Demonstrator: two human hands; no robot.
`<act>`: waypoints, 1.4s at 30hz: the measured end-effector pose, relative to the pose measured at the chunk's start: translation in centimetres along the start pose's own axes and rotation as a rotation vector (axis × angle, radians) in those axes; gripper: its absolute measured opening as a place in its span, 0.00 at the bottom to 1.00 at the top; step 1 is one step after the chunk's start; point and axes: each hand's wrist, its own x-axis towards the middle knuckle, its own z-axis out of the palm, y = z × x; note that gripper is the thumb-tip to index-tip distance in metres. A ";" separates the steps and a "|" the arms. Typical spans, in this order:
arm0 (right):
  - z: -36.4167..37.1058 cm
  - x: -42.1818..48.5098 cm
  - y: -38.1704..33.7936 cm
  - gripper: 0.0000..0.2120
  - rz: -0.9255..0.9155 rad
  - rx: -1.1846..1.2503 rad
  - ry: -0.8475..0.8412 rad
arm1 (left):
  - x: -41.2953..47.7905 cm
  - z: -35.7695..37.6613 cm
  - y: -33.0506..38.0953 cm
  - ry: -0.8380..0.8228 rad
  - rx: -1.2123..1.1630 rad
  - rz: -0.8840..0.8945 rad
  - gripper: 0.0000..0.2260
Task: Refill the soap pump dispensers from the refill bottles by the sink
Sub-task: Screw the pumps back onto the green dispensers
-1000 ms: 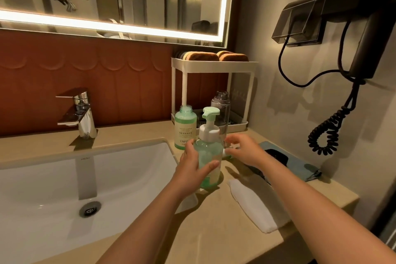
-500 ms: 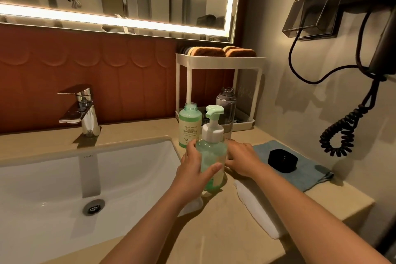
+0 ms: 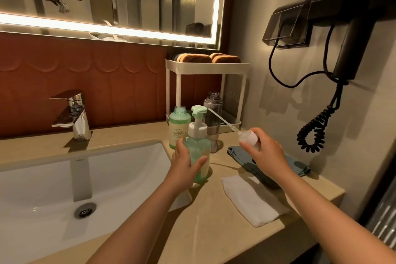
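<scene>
While the left hand [image 3: 184, 164] has fingers and thumb wrapped round the see-through green pump dispenser with the white collar [image 3: 198, 146], which stands upright on the beige counter [image 3: 192, 221] by the right rim of the white sink [image 3: 53, 178], the right hand [image 3: 266, 153] is pinching a small white pump head with a thin clear dip tube [image 3: 248, 138].

That tube is the bit to watch. Its long axis slants up and left from the fingers, and the tip ends right by the open-necked grey bottle [image 3: 212, 122] behind the dispenser. The uncapped green refill bottle with the pale label [image 3: 179, 128] sits just behind the dispenser, nearer the left hand.

My guess is the loose pump gets laid on the folded white towel [image 3: 250, 201] below that hand, tube flat.

Versus 0.5 s ago: the right hand was down low behind the dispenser, and now it's up and out to the right with the pump in it. The left grip looks unchanged.
</scene>
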 end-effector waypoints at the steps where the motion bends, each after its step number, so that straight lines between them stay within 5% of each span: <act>1: -0.3 0.1 -0.2 0.16 -0.001 0.013 0.010 | 0.3 0.2 0.1 -0.003 0.005 -0.004 0.35; 12: -0.8 1.5 -2.2 0.18 -0.076 0.060 0.067 | 4.3 0.9 -0.4 0.076 0.139 -0.045 0.30; 15: -0.9 1.9 -2.5 0.18 -0.086 0.052 0.085 | 4.6 0.5 -0.4 0.257 0.240 -0.069 0.26; 20: -0.8 2.5 -2.7 0.18 -0.088 0.063 0.102 | 6.8 -1.2 -0.9 0.508 0.023 -0.087 0.21; 31: -0.1 3.5 -2.4 0.20 -0.118 0.121 0.096 | 12.3 -4.0 -3.3 0.296 -0.322 -0.215 0.35; 42: -0.1 3.8 -2.8 0.23 -0.169 0.134 0.093 | 14.3 -3.1 -4.1 0.170 -0.214 -0.127 0.36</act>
